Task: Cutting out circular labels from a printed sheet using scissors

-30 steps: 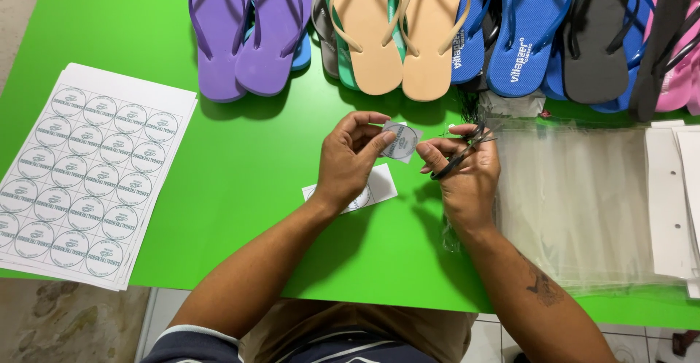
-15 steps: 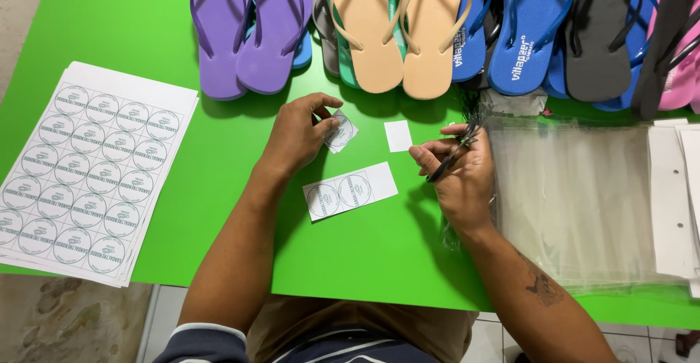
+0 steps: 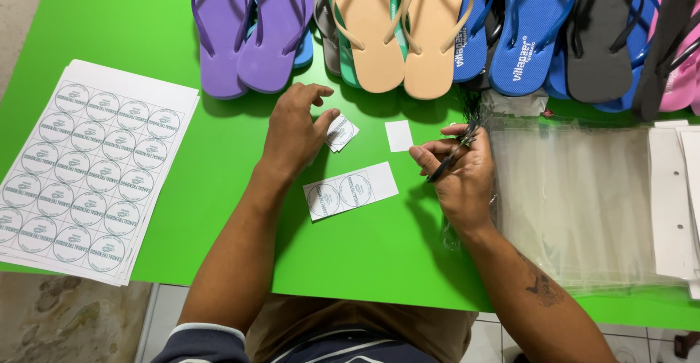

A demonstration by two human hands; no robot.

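Sticker cutting at the green table, mid-snip pause

A small cut-out round label [image 3: 340,131] is pinched at its edge by the thumb and fingers of the left hand [image 3: 293,133], low over the green table [image 3: 219,159], just below the tan flip-flops [image 3: 401,28]. A pair of small dark scissors [image 3: 450,155] is gripped in the right hand [image 3: 459,177], fingers curled shut around the handles, blades pointed up and away. Between the two hands a paper strip with two round labels [image 3: 350,190] is laid flat, and a tiny blank white offcut [image 3: 399,135] is seen just above it. A stack of uncut label sheets [image 3: 87,170] is parked well off to the left, clear plastic bags [image 3: 576,203] right beside the right hand, purple flip-flops [image 3: 244,28] along the far edge.
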